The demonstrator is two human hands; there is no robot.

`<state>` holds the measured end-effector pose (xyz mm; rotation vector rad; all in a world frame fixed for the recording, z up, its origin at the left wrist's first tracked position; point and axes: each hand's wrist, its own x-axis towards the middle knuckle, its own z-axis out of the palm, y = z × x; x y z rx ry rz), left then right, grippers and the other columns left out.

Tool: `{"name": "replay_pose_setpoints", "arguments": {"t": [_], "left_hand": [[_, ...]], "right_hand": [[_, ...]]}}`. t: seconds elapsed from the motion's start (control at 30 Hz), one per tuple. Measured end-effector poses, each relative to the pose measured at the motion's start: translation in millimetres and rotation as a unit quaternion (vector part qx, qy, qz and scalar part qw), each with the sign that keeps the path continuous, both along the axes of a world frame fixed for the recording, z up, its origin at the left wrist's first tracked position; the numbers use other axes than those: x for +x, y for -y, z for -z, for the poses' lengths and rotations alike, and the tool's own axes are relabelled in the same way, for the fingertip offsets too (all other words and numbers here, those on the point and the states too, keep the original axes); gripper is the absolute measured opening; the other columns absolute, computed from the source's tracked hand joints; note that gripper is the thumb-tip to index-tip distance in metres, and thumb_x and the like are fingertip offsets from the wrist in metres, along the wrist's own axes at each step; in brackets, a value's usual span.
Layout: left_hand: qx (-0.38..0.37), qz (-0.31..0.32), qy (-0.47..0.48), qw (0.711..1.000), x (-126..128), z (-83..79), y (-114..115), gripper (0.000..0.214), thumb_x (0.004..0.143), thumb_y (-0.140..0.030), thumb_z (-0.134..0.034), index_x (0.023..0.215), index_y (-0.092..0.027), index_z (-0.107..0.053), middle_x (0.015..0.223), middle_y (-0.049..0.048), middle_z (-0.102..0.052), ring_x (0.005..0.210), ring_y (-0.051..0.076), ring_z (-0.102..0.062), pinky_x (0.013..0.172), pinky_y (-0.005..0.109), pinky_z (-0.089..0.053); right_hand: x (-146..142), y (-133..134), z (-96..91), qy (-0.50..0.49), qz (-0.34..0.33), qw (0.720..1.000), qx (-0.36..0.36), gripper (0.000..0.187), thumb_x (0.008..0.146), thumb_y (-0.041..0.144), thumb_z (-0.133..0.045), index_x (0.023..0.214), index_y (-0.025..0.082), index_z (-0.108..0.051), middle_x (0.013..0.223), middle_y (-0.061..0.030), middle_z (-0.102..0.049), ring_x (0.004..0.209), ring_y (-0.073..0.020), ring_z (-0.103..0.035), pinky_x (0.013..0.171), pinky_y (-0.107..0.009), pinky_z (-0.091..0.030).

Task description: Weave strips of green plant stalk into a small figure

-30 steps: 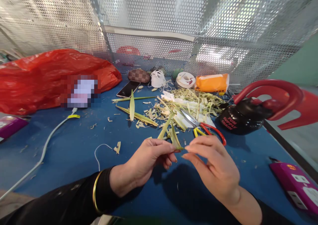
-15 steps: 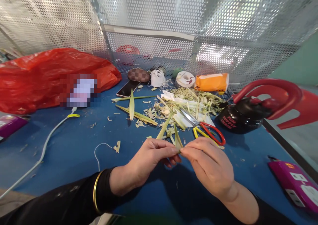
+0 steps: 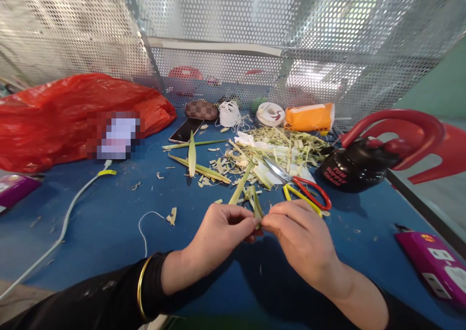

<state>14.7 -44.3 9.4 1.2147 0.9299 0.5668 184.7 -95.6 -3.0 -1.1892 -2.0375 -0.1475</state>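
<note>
Both my hands meet at the front middle of the table, pinching the lower end of a green leaf strip (image 3: 257, 205). My left hand (image 3: 223, 228) has its thumb and fingers closed on the strip from the left. From the other side, the fingertips of my right hand (image 3: 304, 238) press on the same end; the fingers partly hide it. Just beyond my hands lie a loose pale leaf strip (image 3: 240, 187) and scissors (image 3: 291, 177) with one red and one yellow handle. Farther left, another pointed leaf piece (image 3: 192, 155) crosses long folded strips (image 3: 204, 169).
A heap of leaf scraps (image 3: 291, 143) spreads behind the scissors. Around it are a black bottle (image 3: 351, 170) with a red handle, a tape roll (image 3: 270, 114), white string (image 3: 230, 114) and a phone (image 3: 186, 130). A red plastic bag (image 3: 73, 97) and white cable (image 3: 69, 218) lie left; a purple box (image 3: 433, 262) right.
The leaf strip between my hands has turned more edge-on and narrowed in view. My left fingers have curled in more, and both hands stay close together.
</note>
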Motion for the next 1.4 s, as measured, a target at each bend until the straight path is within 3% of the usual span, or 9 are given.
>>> {"name": "replay_pose_setpoints", "arguments": {"t": [0.33, 0.47, 0.57, 0.8, 0.97, 1.07, 1.13, 1.27, 1.4], "left_hand": [[0.104, 0.045, -0.061, 0.992, -3, 1.7, -1, 0.021, 0.077, -0.028, -0.06, 0.072, -0.014, -0.074, 0.069, 0.0058, -0.072, 0.064, 0.016, -0.064, 0.061, 0.024, -0.05], [0.131, 0.053, -0.066, 0.988, -4, 0.7, -2, 0.02, 0.078, -0.024, -0.058, 0.074, -0.014, -0.075, 0.068, 0.0051, -0.072, 0.063, 0.015, -0.064, 0.06, 0.022, -0.049], [0.149, 0.063, -0.068, 0.985, -5, -0.1, -2, 0.02, 0.078, -0.021, -0.057, 0.076, -0.014, -0.076, 0.07, 0.0046, -0.073, 0.064, 0.015, -0.064, 0.061, 0.022, -0.049], [0.144, 0.078, -0.084, 0.983, -5, 0.3, -4, 0.019, 0.076, -0.026, -0.064, 0.081, -0.013, -0.076, 0.072, 0.0059, -0.073, 0.063, 0.014, -0.063, 0.059, 0.021, -0.048], [0.068, 0.065, -0.034, 0.995, -3, -2.9, -5, 0.019, 0.077, -0.029, -0.065, 0.074, -0.012, -0.073, 0.066, 0.0052, -0.071, 0.057, 0.011, -0.06, 0.059, 0.021, -0.048], [0.016, 0.024, -0.007, 1.0, -3, -1.4, -6, 0.02, 0.075, -0.031, -0.068, 0.068, -0.012, -0.071, 0.061, 0.0036, -0.068, 0.051, 0.009, -0.057, 0.056, 0.02, -0.046], [-0.014, -0.005, 0.016, 1.0, -2, 1.2, -6, 0.023, 0.074, -0.032, -0.068, 0.062, -0.012, -0.068, 0.059, 0.0029, -0.066, 0.049, 0.008, -0.055, 0.054, 0.02, -0.045], [-0.07, -0.022, 0.055, 0.996, -2, 4.7, -6, 0.024, 0.072, -0.03, -0.067, 0.057, -0.012, -0.066, 0.057, 0.0026, -0.064, 0.045, 0.008, -0.053, 0.051, 0.02, -0.044], [-0.106, -0.006, 0.071, 0.992, -2, 3.6, -4, 0.021, 0.072, -0.029, -0.068, 0.059, -0.012, -0.067, 0.057, 0.003, -0.064, 0.047, 0.008, -0.053, 0.052, 0.02, -0.044]], "right_hand": [[-2, 5, -3.2, -0.103, 0.04, 0.984, -0.139, 0.013, 0.086, 0.013, -0.057, 0.078, 0.022, -0.063, 0.071, 0.0004, -0.066, 0.065, -0.0146, -0.06, 0.063, -0.028, -0.046], [-1, 5, 2.5, -0.184, 0.073, 0.961, -0.194, 0.016, 0.081, 0.015, -0.064, 0.095, 0.023, -0.06, 0.074, 0.001, -0.067, 0.07, -0.0169, -0.061, 0.066, -0.029, -0.048], [0, 2, 3.6, -0.19, 0.041, 0.955, -0.223, 0.01, 0.081, 0.014, -0.066, 0.079, 0.023, -0.063, 0.074, 0.0021, -0.065, 0.072, -0.0162, -0.06, 0.068, -0.029, -0.046], [-1, -1, -4.2, -0.281, 0.051, 0.907, -0.308, 0.014, 0.077, 0.013, -0.066, 0.066, 0.02, -0.061, 0.066, 0.0037, -0.062, 0.066, -0.0139, -0.058, 0.064, -0.026, -0.043], [-1, -4, -8.8, -0.355, 0.019, 0.859, -0.368, 0.013, 0.079, 0.019, -0.062, 0.066, 0.019, -0.06, 0.065, 0.0027, -0.061, 0.064, -0.0128, -0.055, 0.062, -0.025, -0.045], [-2, -5, -6.4, -0.371, 0.019, 0.863, -0.343, 0.004, 0.079, 0.022, -0.065, 0.077, 0.019, -0.062, 0.072, 0.0018, -0.063, 0.068, -0.0137, -0.059, 0.066, -0.026, -0.048], [-2, -4, -3.0, -0.362, 0.027, 0.89, -0.276, 0.011, 0.076, 0.021, -0.07, 0.084, 0.02, -0.061, 0.077, 0.0013, -0.063, 0.071, -0.0143, -0.06, 0.068, -0.027, -0.05], [-1, -1, 2.3, -0.214, 0.0, 0.974, -0.074, 0.011, 0.08, 0.014, -0.068, 0.087, 0.02, -0.062, 0.082, -0.0021, -0.063, 0.077, -0.0155, -0.061, 0.072, -0.029, -0.05], [-1, 0, 2.9, -0.114, -0.01, 0.993, 0.014, 0.013, 0.083, 0.007, -0.064, 0.088, 0.019, -0.066, 0.08, -0.0037, -0.065, 0.074, -0.0156, -0.06, 0.068, -0.029, -0.049]]}}
